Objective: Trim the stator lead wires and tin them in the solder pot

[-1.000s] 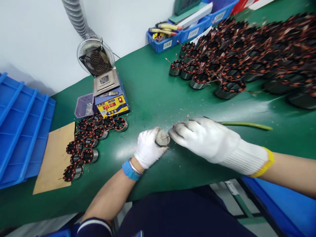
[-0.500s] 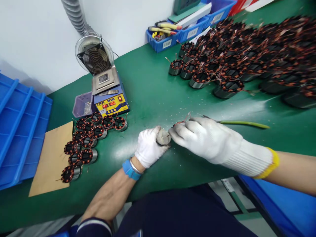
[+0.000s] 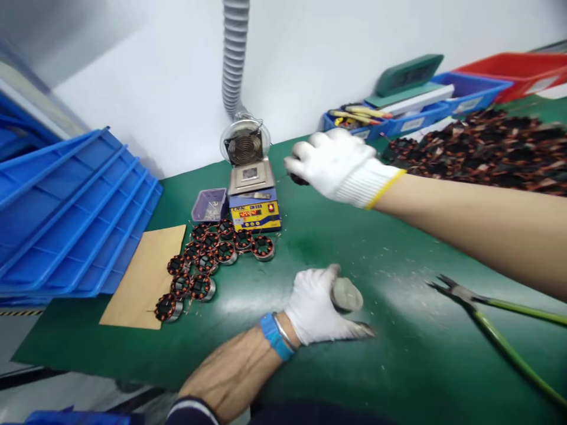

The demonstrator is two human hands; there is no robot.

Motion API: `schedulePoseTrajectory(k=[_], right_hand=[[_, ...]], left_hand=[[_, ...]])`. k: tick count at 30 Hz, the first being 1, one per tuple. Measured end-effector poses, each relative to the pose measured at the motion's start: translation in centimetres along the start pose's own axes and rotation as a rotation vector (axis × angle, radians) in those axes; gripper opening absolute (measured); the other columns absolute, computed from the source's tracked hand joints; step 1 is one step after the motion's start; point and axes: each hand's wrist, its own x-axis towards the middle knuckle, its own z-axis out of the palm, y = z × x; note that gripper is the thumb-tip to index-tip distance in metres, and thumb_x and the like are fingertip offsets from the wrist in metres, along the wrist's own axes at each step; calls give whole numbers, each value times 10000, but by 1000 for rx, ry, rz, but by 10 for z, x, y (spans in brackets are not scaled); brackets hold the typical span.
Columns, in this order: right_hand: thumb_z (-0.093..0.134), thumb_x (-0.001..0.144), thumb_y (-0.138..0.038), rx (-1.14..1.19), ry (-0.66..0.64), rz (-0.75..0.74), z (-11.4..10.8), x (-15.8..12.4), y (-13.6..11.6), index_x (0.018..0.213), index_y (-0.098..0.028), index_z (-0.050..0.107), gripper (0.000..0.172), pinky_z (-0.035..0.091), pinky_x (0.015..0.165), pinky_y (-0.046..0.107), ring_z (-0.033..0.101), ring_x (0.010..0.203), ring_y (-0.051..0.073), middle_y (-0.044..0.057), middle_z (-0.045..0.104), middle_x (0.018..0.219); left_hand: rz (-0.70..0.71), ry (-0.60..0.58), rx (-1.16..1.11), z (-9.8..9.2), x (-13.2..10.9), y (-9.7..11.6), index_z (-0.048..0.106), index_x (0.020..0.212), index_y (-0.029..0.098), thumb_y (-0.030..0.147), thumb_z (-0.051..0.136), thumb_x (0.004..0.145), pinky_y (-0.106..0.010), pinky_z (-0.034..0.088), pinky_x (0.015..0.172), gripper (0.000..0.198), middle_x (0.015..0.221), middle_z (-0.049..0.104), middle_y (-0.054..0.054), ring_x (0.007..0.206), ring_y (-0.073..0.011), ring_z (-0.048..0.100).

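My right hand (image 3: pixel 334 165), in a white glove with a yellow cuff, is raised over the back of the green table, right of the small yellow-and-blue heated device (image 3: pixel 256 216). Its fingers are closed on a dark wire-wound ring (image 3: pixel 299 179), mostly hidden by the glove, with a thin wire sticking out to the left. My left hand (image 3: pixel 312 307), gloved with darkened fingertips, lies low on the table. Thumb and fingers are spread apart around a grey round block (image 3: pixel 346 294). Several copper-wound rings (image 3: pixel 202 287) stand left of it, in front of the device.
Green-handled cutters (image 3: pixel 469 298) lie open at right. Many wound rings (image 3: pixel 496 150) fill the back right, near blue bins (image 3: pixel 414 123) and a red bin (image 3: pixel 514 68). A purple tray (image 3: pixel 209 205), brown cardboard (image 3: pixel 142 280) and stacked blue crates (image 3: pixel 84 218) are at left.
My right hand has moved away from the grey block, up and left towards the device, with a ring. My left hand's thumb has spread from the block. The cutters show fully; the view has shifted.
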Motion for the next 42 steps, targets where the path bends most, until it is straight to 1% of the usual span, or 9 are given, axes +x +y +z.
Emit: schedulePoseTrajectory(k=[3, 5, 9, 15, 21, 29, 34, 37, 42], right_hand=[[301, 1043, -153, 24, 36, -78, 8, 67, -10, 1171, -121, 685, 407, 408, 801, 386, 604, 1029, 266, 166, 681, 1178], [256, 1041, -131, 14, 51, -142, 18, 99, -17, 1125, -95, 693, 447, 405, 843, 381, 593, 1061, 249, 153, 678, 1169], [331, 1021, -145, -7, 33, -225, 36, 130, -27, 1066, -119, 711, 383, 415, 826, 376, 586, 1033, 253, 150, 691, 1125], [373, 997, -116, -25, -8, -265, 47, 134, -29, 1081, -114, 716, 354, 396, 819, 404, 564, 1024, 269, 162, 673, 1115], [389, 988, -124, -48, -2, -189, 44, 137, -17, 1107, -150, 704, 337, 409, 820, 416, 560, 1035, 287, 152, 660, 1131], [413, 1028, -175, -21, 41, -156, 46, 137, -14, 959, -139, 687, 285, 424, 833, 372, 590, 977, 225, 103, 698, 1038], [356, 1005, -108, -51, 9, -203, 48, 137, -23, 1019, -120, 715, 360, 425, 855, 375, 588, 1016, 223, 109, 706, 1103], [406, 987, -126, -42, -21, -210, 50, 136, -29, 1044, -143, 724, 324, 447, 834, 387, 600, 1003, 245, 120, 706, 1122], [459, 969, -136, 129, 22, -130, 43, 130, -22, 1003, -132, 724, 268, 443, 898, 391, 600, 1069, 246, 107, 711, 1119]], left_hand=[[-63, 5, -85, -1, 3, -4, 551, 1427, 144, 629, 921, 503, -546, 619, 938, 1107, 1202, 736, -156, 1072, -397, 723], [-80, -2, -136, -3, 4, -6, 565, 1417, 160, 650, 900, 529, -539, 625, 929, 1069, 1203, 737, -148, 1077, -392, 721], [-82, -32, -184, -3, 6, -10, 557, 1454, 177, 634, 887, 559, -531, 590, 1023, 1058, 1270, 725, -149, 1160, -390, 699], [-92, -59, -200, -2, 7, -10, 574, 1440, 189, 636, 863, 589, -529, 583, 1034, 1004, 1278, 722, -144, 1157, -388, 696], [-87, -71, -209, -3, 9, -8, 568, 1445, 167, 626, 857, 580, -528, 587, 1026, 1022, 1230, 736, -142, 1146, -390, 700], [-85, -89, -197, -5, 9, -9, 651, 1281, 209, 654, 823, 609, -509, 620, 934, 824, 1190, 746, -126, 1091, -390, 717], [-73, -78, -192, -3, 9, -10, 632, 1321, 205, 665, 824, 604, -513, 620, 942, 874, 1205, 743, -129, 1097, -389, 715], [-82, -68, -195, -3, 9, -9, 613, 1360, 194, 660, 828, 606, -517, 608, 978, 912, 1204, 744, -131, 1103, -382, 713], [-87, -74, -205, -4, 9, -9, 634, 1344, 197, 673, 839, 584, -526, 601, 990, 919, 1218, 737, -136, 1103, -387, 710]])
